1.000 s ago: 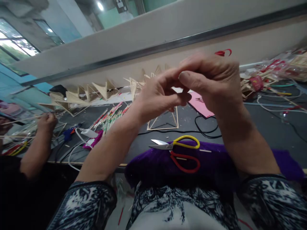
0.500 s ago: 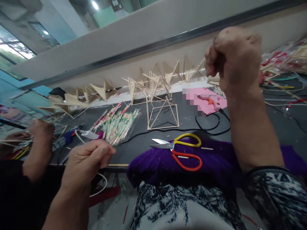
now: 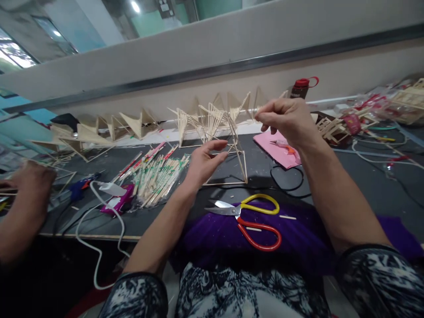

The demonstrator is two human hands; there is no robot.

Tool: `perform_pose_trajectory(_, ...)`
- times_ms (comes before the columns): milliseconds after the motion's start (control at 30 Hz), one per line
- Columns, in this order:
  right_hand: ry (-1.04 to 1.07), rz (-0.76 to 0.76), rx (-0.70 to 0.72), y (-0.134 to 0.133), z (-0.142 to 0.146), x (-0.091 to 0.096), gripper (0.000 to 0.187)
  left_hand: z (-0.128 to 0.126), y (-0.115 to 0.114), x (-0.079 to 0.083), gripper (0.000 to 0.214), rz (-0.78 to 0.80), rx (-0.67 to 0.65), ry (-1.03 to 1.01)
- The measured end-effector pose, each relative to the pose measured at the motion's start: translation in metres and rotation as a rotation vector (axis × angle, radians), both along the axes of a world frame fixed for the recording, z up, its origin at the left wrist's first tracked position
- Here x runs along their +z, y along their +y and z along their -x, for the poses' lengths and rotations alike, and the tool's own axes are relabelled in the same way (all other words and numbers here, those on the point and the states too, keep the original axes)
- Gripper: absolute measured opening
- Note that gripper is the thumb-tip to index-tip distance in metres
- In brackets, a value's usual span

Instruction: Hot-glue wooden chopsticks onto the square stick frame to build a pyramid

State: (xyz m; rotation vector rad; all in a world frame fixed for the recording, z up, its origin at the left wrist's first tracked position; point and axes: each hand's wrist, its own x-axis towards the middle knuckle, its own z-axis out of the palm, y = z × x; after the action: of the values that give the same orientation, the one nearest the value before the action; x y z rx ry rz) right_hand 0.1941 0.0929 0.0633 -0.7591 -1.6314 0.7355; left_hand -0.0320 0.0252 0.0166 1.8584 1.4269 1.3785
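Note:
My left hand (image 3: 203, 163) is over the dark table, fingers and thumb spread, at the left side of a small pyramid frame of thin wooden sticks (image 3: 239, 170). I cannot tell whether it touches the frame. My right hand (image 3: 286, 119) is raised above and right of the frame with thumb and fingertips pinched together. What they pinch is too thin to make out. Scissors with one yellow and one red handle (image 3: 251, 212) lie on a purple cloth (image 3: 304, 238) at the table's near edge, between my forearms.
A clear pack of sticks (image 3: 159, 176) lies left of the frame. Finished stick structures (image 3: 212, 117) line the wall. A pink sheet with a glue gun (image 3: 281, 150), a black cable (image 3: 288, 179), a red-capped bottle (image 3: 300, 88) and a white cable (image 3: 99, 247) are around. Another person's hand (image 3: 29, 181) works at the far left.
My left hand rose from the table's near edge and went forward to the stick frame, opening. My right hand came down from a raised fist to a pinch above the frame.

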Motion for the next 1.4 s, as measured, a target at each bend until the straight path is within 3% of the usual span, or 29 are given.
perform_pose_trajectory(133, -0.051, 0.068, -0.034, 0.010, 0.003, -0.007, 0.009, -0.005, 0.024, -0.021, 0.035, 0.010, 0.003, -0.027)
perform_pose_trajectory(267, -0.104, 0.118, -0.072, 0.021, 0.006, -0.018, 0.019, -0.004, 0.031, -0.033, 0.035, -0.028, 0.046, -0.056)
perform_pose_trajectory(500, -0.132, 0.122, -0.103, 0.031, 0.007, -0.035, 0.026, -0.008, 0.026, -0.037, 0.033, -0.048, 0.042, -0.100)
perform_pose_trajectory(633, -0.129, 0.133, -0.107, 0.044, 0.013, -0.046, 0.007, -0.010, 0.030, -0.040, 0.036, -0.048, 0.028, -0.069)
perform_pose_trajectory(700, -0.131, 0.119, -0.101, 0.055, 0.020, -0.049, 0.021, -0.009, 0.032, -0.040, 0.037, -0.050, 0.028, -0.059)
perform_pose_trajectory(800, -0.182, 0.083, -0.079, 0.067, 0.032, -0.049, 0.031, -0.008, 0.033, -0.041, 0.035, -0.054, 0.018, -0.069)
perform_pose_trajectory(900, -0.254, 0.043, -0.062, 0.069, 0.038, -0.042, 0.022, -0.006, 0.032, -0.042, 0.034, -0.060, 0.006, -0.099)
perform_pose_trajectory(1033, -0.300, 0.060, -0.136, 0.064, 0.019, -0.031, 0.008, -0.004, 0.029, -0.042, 0.032, -0.063, 0.020, -0.097)
perform_pose_trajectory(1233, -0.258, 0.131, -0.292, 0.055, -0.037, -0.037, 0.019, -0.004, 0.034, -0.034, 0.027, -0.105, 0.045, -0.175)
perform_pose_trajectory(1400, -0.415, 0.136, -0.476, 0.050, -0.068, -0.050, 0.036, -0.005, 0.044, -0.026, 0.030, -0.134, 0.005, -0.267)
